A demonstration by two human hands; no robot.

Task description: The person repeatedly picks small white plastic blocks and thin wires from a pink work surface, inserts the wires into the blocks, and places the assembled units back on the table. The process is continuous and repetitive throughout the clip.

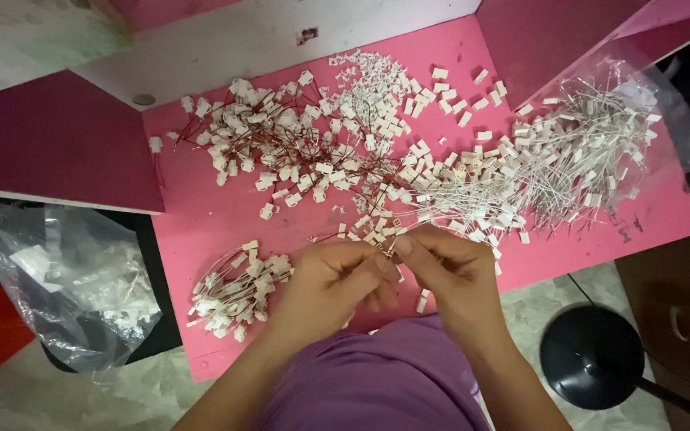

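My left hand and my right hand meet over the near edge of the pink table, fingertips pinched together on a small white connector with thin wires. A bundle of red-wired white connectors lies just left of my left hand. A wide tangle of red-wired connectors spreads across the table's middle. To the right lies a mass of white-wired connectors, and loose white connector housings are scattered at the back.
A clear plastic bag with white parts sits off the table at the left. A round black base stands on the floor at the right. A clear bag lies under the white-wired pile. A white ledge borders the back.
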